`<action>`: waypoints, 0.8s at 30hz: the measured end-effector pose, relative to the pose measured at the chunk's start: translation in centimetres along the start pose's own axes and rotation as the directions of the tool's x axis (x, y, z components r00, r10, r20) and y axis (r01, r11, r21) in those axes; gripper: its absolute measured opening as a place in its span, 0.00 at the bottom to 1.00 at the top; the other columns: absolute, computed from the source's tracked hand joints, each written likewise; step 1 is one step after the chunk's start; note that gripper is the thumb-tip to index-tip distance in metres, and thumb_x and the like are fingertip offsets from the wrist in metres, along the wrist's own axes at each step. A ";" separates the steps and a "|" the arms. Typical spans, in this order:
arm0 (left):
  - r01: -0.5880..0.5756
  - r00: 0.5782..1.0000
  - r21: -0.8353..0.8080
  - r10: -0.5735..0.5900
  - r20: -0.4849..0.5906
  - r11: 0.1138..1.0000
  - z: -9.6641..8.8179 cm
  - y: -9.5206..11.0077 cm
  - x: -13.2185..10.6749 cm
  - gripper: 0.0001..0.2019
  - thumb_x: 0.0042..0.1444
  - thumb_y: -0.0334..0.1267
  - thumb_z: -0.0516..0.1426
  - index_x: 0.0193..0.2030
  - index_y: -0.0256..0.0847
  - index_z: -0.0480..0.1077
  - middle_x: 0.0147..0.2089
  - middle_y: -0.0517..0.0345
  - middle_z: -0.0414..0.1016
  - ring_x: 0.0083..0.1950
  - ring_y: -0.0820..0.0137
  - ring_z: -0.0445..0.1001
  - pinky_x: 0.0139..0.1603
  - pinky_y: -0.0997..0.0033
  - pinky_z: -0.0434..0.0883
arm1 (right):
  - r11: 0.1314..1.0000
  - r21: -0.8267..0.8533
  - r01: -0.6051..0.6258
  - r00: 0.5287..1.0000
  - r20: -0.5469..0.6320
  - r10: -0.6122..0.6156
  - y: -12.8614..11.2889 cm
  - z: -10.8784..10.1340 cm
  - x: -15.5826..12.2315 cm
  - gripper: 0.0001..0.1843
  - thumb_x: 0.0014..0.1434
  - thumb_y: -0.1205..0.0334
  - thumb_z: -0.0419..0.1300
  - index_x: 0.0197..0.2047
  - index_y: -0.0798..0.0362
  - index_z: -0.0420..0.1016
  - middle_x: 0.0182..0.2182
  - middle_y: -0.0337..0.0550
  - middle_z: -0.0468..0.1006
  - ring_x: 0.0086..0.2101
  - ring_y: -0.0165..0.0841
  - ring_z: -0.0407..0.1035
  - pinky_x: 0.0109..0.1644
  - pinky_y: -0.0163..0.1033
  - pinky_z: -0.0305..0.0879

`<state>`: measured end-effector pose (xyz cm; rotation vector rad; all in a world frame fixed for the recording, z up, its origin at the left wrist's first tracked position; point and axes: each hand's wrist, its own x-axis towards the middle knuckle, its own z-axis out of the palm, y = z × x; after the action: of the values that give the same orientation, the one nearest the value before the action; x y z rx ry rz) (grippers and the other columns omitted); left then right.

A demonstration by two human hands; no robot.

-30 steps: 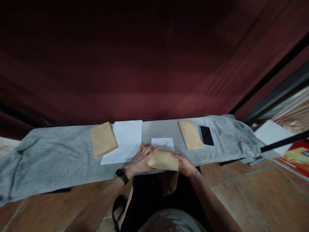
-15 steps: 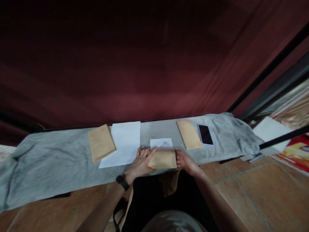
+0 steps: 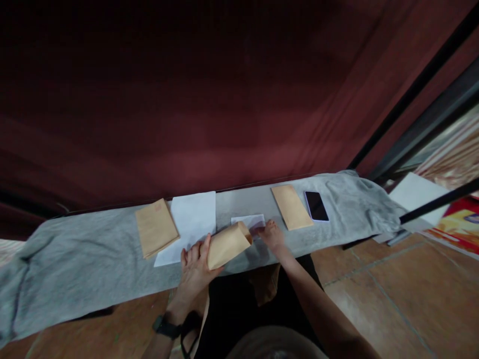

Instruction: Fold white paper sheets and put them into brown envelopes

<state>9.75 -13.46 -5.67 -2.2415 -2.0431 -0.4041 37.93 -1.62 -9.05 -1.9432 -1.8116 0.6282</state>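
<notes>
A brown paper envelope (image 3: 228, 245) is gripped at its left end by my left hand (image 3: 196, 264), thumb on one side and fingers on the other. It is tilted up to the right, its mouth gaping on that side. My right hand (image 3: 274, 237) has its fingers bent closed at the right edge of a small white paper (image 3: 247, 221), which lies just behind the envelope. The fingertips are partly hidden there, and the envelope covers some of the paper's near side.
A grey cloth (image 3: 93, 264) covers the long narrow bench. On it lie a stack of brown envelopes (image 3: 157, 227) overlapping a large white sheet (image 3: 194, 214), another brown envelope (image 3: 292, 207) and a phone (image 3: 316, 206). A dark red panel (image 3: 239, 124) rises behind.
My right hand has left the envelope and moved to the white paper. My left hand has shifted left with the envelope, which has turned from flat to tilted, its mouth open.
</notes>
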 end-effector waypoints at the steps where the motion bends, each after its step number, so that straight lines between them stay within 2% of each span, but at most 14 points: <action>1: 0.005 1.000 0.010 -0.005 0.000 1.000 0.0 -0.2 -0.3 0.50 0.52 0.48 0.65 0.77 0.41 0.45 0.60 0.43 0.69 0.63 0.47 0.67 0.70 0.37 0.51 | 0.999 -0.019 -0.031 0.999 -0.009 0.030 -0.5 0.3 0.1 0.22 0.55 0.56 0.66 0.49 0.59 0.73 0.48 0.67 0.78 0.51 0.57 0.73 0.53 0.53 0.68; 3: 0.022 1.000 0.022 -0.022 0.004 1.000 0.1 -0.5 -0.7 0.50 0.53 0.48 0.65 0.77 0.41 0.46 0.60 0.43 0.69 0.63 0.48 0.68 0.70 0.38 0.52 | 0.994 -0.030 -0.102 0.995 -0.023 0.101 -1.1 0.7 0.1 0.22 0.54 0.59 0.66 0.50 0.59 0.72 0.49 0.68 0.77 0.52 0.57 0.72 0.55 0.53 0.66; 5: 0.041 0.999 0.030 -0.042 0.013 0.999 0.2 -0.6 -0.9 0.49 0.53 0.47 0.65 0.77 0.40 0.46 0.60 0.42 0.69 0.63 0.48 0.68 0.70 0.39 0.52 | 0.992 0.006 -0.123 0.992 -0.036 0.123 -1.2 0.8 0.0 0.18 0.54 0.62 0.66 0.48 0.56 0.71 0.49 0.66 0.77 0.54 0.55 0.71 0.56 0.52 0.65; 8: 0.061 0.998 0.038 -0.062 0.026 0.997 0.5 -0.6 -0.9 0.49 0.53 0.47 0.65 0.77 0.40 0.45 0.60 0.42 0.69 0.63 0.49 0.68 0.70 0.40 0.52 | 0.961 0.260 -0.098 0.991 -0.063 0.118 -0.6 0.7 -0.5 0.10 0.54 0.65 0.64 0.40 0.52 0.70 0.45 0.57 0.79 0.53 0.51 0.71 0.56 0.48 0.64; 10: 0.065 0.997 0.043 -0.066 0.026 0.997 0.7 -0.7 -0.9 0.49 0.53 0.47 0.65 0.77 0.41 0.44 0.61 0.42 0.69 0.64 0.49 0.67 0.71 0.41 0.51 | 0.904 0.421 -0.076 0.990 -0.073 0.118 0.0 0.5 -0.7 0.07 0.54 0.65 0.63 0.36 0.49 0.69 0.37 0.49 0.79 0.46 0.45 0.74 0.50 0.44 0.66; 13: 0.076 0.997 0.042 -0.077 0.016 0.996 1.1 -0.8 -1.0 0.50 0.54 0.48 0.65 0.77 0.43 0.43 0.62 0.43 0.68 0.65 0.50 0.66 0.71 0.41 0.50 | 0.829 0.555 -0.068 0.986 -0.089 0.141 1.1 -0.5 -0.7 0.08 0.53 0.56 0.63 0.34 0.48 0.69 0.28 0.40 0.76 0.35 0.39 0.74 0.39 0.41 0.68; 18: 0.087 0.996 0.025 -0.087 0.024 0.996 1.2 -0.8 -1.0 0.52 0.52 0.47 0.65 0.77 0.44 0.41 0.63 0.43 0.67 0.66 0.49 0.66 0.72 0.41 0.49 | 0.646 0.762 -0.046 0.974 -0.108 0.197 2.9 -3.5 -1.3 0.27 0.47 0.40 0.65 0.44 0.50 0.74 0.27 0.38 0.76 0.30 0.37 0.72 0.32 0.41 0.70; 21: 0.080 0.996 0.010 -0.081 0.029 0.997 1.2 -0.8 -0.9 0.52 0.52 0.47 0.65 0.77 0.43 0.42 0.63 0.42 0.67 0.66 0.48 0.65 0.71 0.40 0.49 | 0.468 0.881 -0.067 0.975 -0.041 0.216 3.2 -5.4 -2.6 0.31 0.42 0.41 0.70 0.46 0.51 0.77 0.31 0.41 0.79 0.31 0.37 0.73 0.33 0.42 0.72; 24: 0.085 0.996 -0.014 -0.085 0.036 0.996 1.3 -0.9 -0.8 0.52 0.52 0.47 0.65 0.78 0.43 0.42 0.63 0.42 0.67 0.66 0.48 0.65 0.71 0.39 0.48 | 0.305 0.946 -0.107 0.979 0.047 0.197 3.0 -6.5 -4.0 0.28 0.39 0.46 0.74 0.41 0.51 0.78 0.35 0.43 0.81 0.33 0.37 0.74 0.34 0.40 0.73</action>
<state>8.99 -13.88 -7.19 -2.1913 -2.1664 -0.3903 43.96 -5.78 -5.28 -1.2024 -0.7483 1.2932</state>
